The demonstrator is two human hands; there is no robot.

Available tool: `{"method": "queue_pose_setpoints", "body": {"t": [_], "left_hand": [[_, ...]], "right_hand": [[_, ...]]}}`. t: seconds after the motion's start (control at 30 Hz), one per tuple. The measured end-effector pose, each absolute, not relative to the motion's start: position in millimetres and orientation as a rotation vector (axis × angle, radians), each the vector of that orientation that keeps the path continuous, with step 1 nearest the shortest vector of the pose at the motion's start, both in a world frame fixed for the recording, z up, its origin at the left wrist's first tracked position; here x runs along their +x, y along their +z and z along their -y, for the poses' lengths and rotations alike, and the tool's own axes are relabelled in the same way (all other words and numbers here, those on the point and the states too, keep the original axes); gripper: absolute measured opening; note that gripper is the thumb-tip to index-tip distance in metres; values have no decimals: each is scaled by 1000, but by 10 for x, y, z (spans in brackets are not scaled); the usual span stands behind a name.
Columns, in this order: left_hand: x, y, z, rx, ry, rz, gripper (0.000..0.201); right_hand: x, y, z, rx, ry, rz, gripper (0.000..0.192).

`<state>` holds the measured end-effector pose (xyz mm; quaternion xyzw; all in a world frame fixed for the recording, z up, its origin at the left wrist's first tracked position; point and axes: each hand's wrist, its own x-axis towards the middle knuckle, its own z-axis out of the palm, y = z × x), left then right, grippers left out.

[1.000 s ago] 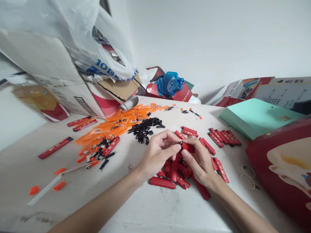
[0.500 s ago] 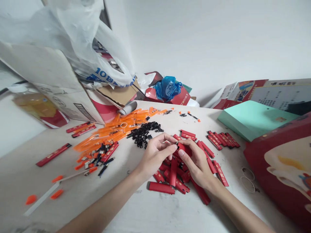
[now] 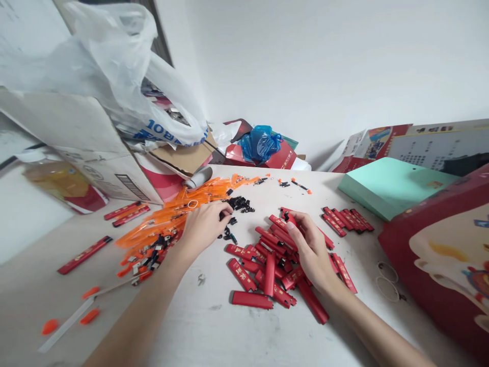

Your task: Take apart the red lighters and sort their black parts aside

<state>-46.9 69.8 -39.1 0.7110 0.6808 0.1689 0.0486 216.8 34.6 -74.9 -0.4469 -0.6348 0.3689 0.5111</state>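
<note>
My left hand (image 3: 206, 224) reaches over a pile of small black parts (image 3: 242, 204), its fingers curled and pinched down among them. Whatever lies between those fingertips is hidden. My right hand (image 3: 313, 252) is closed over the far side of a heap of flat red cases (image 3: 270, 272) with gold lettering. Between its thumb and fingers a black-tipped end (image 3: 286, 216) pokes out, apparently of a red case mostly covered by the hand. A few loose black parts (image 3: 229, 234) lie just below my left hand.
Orange plastic strips (image 3: 153, 221) spread along the left, with metal and black bits. A row of red cases (image 3: 347, 220) lies at right, beside a mint-green box (image 3: 393, 183). A white plastic bag (image 3: 114, 61) and cardboard box (image 3: 114, 168) stand back left.
My left hand has left the red case and moved left to the black parts. My right hand stays near the heap, with the black-tipped end still at its fingers.
</note>
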Motion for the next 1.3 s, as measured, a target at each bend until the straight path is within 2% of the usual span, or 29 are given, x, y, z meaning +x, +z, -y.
{"method": "queue_pose_setpoints", "body": {"t": [0.63, 0.83, 1.07, 1.3], "left_hand": [[-462, -669, -729, 2286, 307, -1962, 17], [-365, -581, -683, 2252, 558, -1789, 17], [-53, -455, -530, 1632, 1030, -1245, 17], [160, -438, -405, 1454, 1191, -1038, 16]], "right_hand": [[2123, -775, -323, -992, 977, 1530, 23], [2124, -770, -318, -982, 984, 1548, 21], [2120, -784, -312, -993, 972, 1583, 24], [2101, -788, -314, -938, 760, 1733, 24]]}}
